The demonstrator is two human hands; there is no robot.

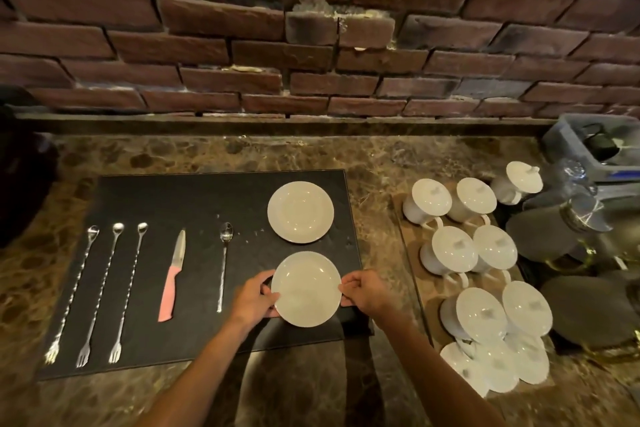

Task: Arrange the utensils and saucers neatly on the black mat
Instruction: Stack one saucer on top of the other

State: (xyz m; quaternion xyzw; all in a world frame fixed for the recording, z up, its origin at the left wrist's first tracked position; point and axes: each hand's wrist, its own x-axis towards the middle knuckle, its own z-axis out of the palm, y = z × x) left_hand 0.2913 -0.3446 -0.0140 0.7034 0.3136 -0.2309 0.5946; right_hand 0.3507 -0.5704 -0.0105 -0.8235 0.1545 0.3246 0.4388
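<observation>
Saucers sit on the right of the black mat [173,191]: the near saucer [306,289] is gripped at its rim by the left hand [254,298] and right hand [363,291], and the far saucer [300,211] lies just beyond. Three bar spoons [100,291], a pink knife [172,277] and a spoon [224,263] lie in a row to the left. The mat rests on a brown marble bench [377,163] below a brick wall [311,28]. Lidded white cups [478,270] crowd a tray to the right.
</observation>
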